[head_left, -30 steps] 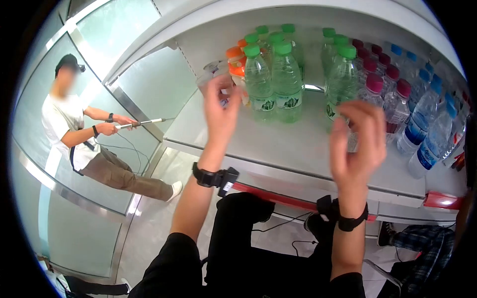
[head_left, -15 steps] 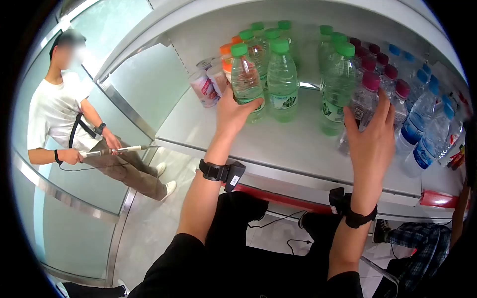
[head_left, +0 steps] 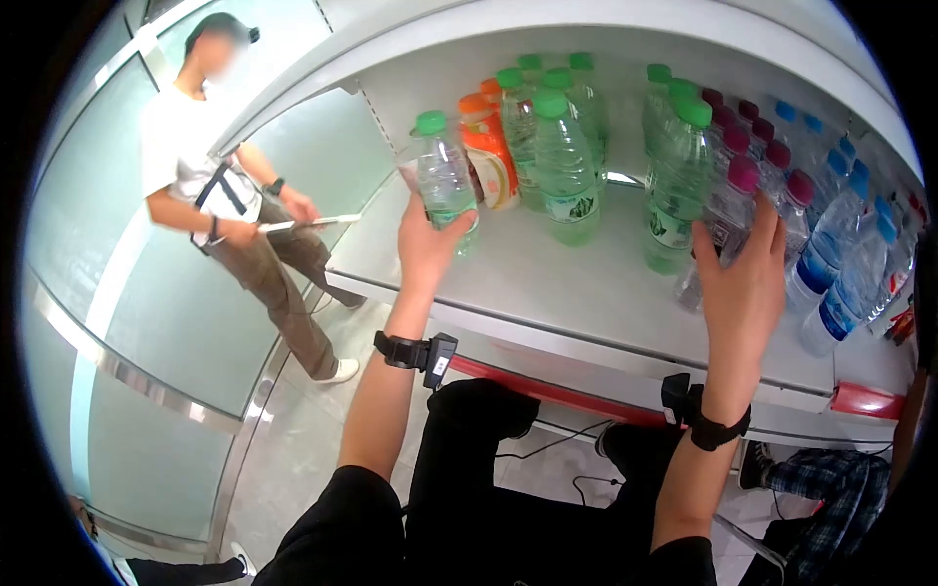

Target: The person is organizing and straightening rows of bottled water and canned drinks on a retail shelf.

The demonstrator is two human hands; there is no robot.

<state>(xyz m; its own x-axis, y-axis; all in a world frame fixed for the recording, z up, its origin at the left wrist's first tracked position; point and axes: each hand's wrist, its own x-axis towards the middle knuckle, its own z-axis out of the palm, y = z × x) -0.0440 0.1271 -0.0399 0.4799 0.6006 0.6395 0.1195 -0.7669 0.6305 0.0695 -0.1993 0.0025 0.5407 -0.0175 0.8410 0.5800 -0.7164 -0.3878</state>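
My left hand [head_left: 426,239] is wrapped round the lower part of a green-capped bottle [head_left: 446,171], which it holds upright at the left of the shelf [head_left: 547,293]. Right of it stand an orange-labelled bottle [head_left: 490,156] and a green-capped bottle [head_left: 569,176] with others behind. At the right, my right hand [head_left: 747,259] has its thumb and fingers round a bottle with a magenta cap [head_left: 728,210]. Close to its left is another green bottle [head_left: 676,190].
Blue-capped bottles [head_left: 823,249] stand at the shelf's right end. A person [head_left: 210,166] holding a pole is at the left, beyond the glass panels. Another person's plaid clothing [head_left: 831,498] shows at the lower right.
My left hand has moved left with the green-capped bottle, away from the other green bottles and in front of the cans. My right hand stays at the magenta-capped bottle. The view has shifted slightly.
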